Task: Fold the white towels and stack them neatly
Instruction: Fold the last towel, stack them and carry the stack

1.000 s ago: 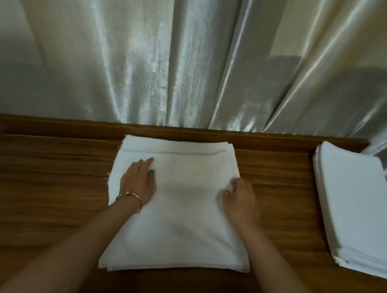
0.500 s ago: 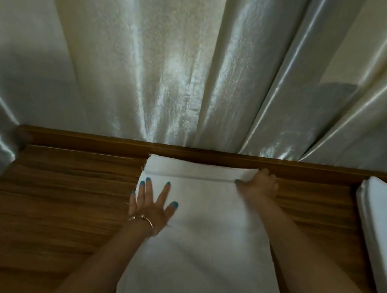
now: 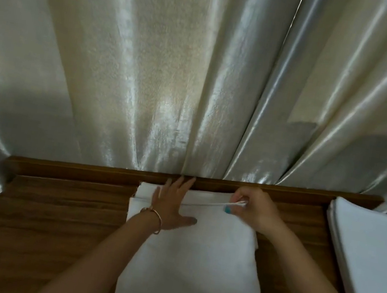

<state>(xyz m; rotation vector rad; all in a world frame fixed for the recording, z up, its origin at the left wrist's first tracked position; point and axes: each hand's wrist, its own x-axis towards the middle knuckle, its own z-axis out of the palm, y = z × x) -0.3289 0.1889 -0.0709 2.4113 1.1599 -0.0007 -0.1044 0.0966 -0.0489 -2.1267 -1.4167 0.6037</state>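
White towel (image 3: 194,260): spread flat on the wooden counter (image 3: 54,220), its far edge close to the raised back rail. Left hand (image 3: 172,206): laid flat on the towel near that far edge, fingers straight and spread, gold bracelet (image 3: 154,218) at the wrist. Right hand (image 3: 250,211): fingers curled, pinching the towel's far right corner and lifting it slightly off the layers beneath. Stack of folded towels (image 3: 371,263): at the counter's right end, well apart. Satin curtain (image 3: 174,67): hanging behind the counter.

Wooden table (image 3: 54,220) against a shiny curtain (image 3: 164,70)

The pale curtain hangs in folds behind the table's raised back edge.
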